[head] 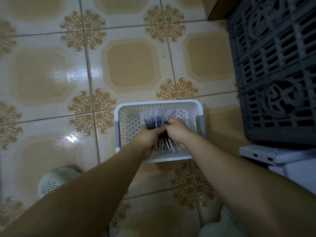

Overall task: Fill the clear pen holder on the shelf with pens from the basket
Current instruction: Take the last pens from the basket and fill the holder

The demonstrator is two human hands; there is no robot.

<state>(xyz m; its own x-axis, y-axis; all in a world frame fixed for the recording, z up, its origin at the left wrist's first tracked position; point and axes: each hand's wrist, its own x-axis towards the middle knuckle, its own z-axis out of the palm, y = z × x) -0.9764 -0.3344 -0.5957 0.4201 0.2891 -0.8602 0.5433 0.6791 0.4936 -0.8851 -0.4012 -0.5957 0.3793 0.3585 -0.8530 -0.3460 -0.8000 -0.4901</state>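
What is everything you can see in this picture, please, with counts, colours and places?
white perforated plastic basket: one, white with grey handles, on the floor at centre
bundle of dark blue pens: many, too bunched to count, dark blue with pale ends, inside the basket
dark grey slatted plastic crate: one, dark grey, right edge
brown cardboard box: one, brown, top right, partly cut off
white box-like unit: one, white, lower right below the crate
white perforated slipper: one, white, lower left
glossy patterned floor tiles: many, cream and tan, under everything
left hand: one, grips the pens
right hand: one, grips the pens
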